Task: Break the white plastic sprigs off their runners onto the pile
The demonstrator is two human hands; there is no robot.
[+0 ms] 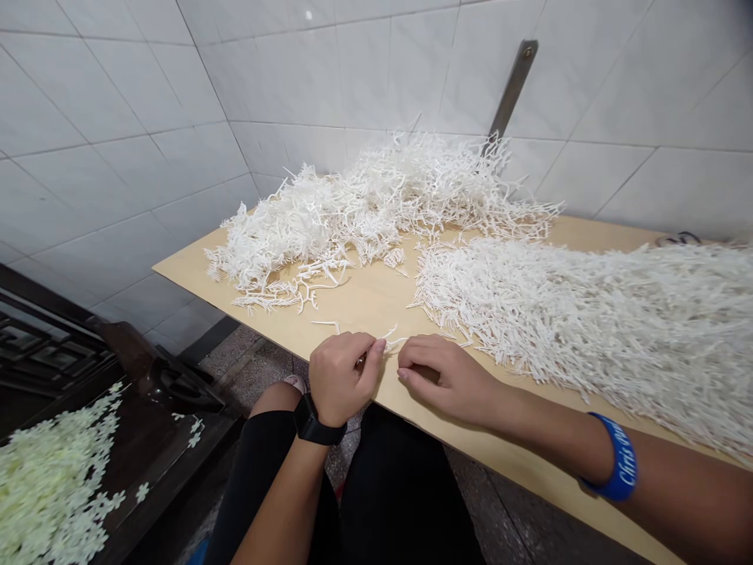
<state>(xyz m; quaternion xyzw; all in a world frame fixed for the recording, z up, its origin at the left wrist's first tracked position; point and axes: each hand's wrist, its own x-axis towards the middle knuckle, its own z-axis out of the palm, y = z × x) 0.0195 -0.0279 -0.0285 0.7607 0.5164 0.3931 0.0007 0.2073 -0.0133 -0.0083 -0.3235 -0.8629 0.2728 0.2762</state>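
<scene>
My left hand [344,375], with a black watch on its wrist, is closed in a pinch between thumb and forefinger. A small white branched plastic sprig [391,339] sticks out from that pinch, just above the table edge. Close to its right, my right hand [444,375] has its fingers curled and thumb near the forefinger; anything between these fingertips is too small or hidden to make out. Behind the left hand, a loose white bent piece [326,322] lies on the tan tabletop [376,302].
A tangled heap of white branched sprigs [365,196] fills the back of the table. To the right spreads a pile of short white stems [588,306]. Pale plastic flowers [59,479] lie on a dark wooden seat [158,463] at lower left. A metal bracket [511,94] stands against the tiled wall.
</scene>
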